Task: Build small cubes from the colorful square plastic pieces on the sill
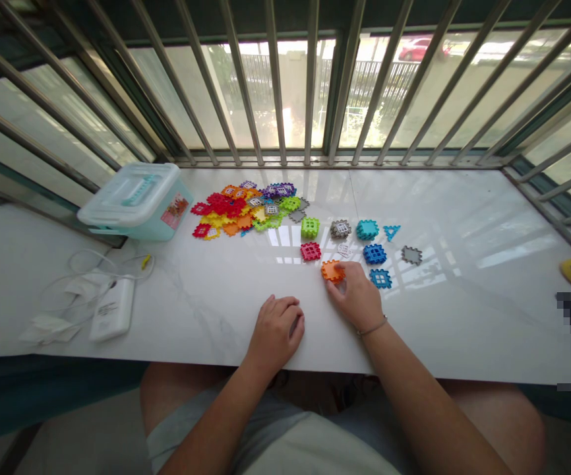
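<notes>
My right hand [357, 293] grips an orange interlocking plastic tile [332, 270] at its right and near edges, thumb and fingers closed on it. It is at the front of several small stacks. My left hand [276, 330] rests on the tabletop, fingers loosely bent, thumb apart, with no piece visible in it. Behind the orange tile are red tiles [310, 251], green tiles [310, 227], grey tiles [339, 229] and white pieces [344, 251]. To the right lie teal tiles [367, 229], blue tiles [375, 254], more blue tiles [380, 278] and a teal triangle [391, 232].
A mixed pile of tiles [231, 208] spreads at the back left, beside a lidded teal box [134, 201]. A single grey tile [411, 255] lies right. A white device [112, 310] with cables is at left. Metal bars [310, 99] edge the white table [191, 310].
</notes>
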Motion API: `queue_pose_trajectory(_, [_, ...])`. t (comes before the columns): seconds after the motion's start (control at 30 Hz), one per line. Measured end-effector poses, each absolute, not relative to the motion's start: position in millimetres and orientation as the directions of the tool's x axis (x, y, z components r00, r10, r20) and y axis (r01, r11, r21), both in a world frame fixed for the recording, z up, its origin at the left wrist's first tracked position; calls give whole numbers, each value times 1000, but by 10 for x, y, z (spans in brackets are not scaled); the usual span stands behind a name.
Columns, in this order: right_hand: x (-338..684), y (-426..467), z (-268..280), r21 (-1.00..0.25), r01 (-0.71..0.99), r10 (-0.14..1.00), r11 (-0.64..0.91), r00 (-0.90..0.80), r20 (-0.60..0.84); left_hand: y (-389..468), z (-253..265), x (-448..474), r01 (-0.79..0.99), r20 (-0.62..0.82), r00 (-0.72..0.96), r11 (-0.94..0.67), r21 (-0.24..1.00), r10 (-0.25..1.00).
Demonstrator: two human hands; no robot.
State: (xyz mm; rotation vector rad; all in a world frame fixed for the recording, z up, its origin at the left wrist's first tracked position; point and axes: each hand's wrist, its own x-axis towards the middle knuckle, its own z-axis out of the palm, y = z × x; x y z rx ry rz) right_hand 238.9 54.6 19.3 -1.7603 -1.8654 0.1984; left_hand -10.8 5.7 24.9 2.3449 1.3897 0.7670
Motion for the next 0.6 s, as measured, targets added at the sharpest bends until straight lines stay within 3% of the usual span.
queue_pose_trajectory(0.6, [2383,545,205,-464,878,958,117,23,285,61,243,-108,715,286,389,-483,505,876])
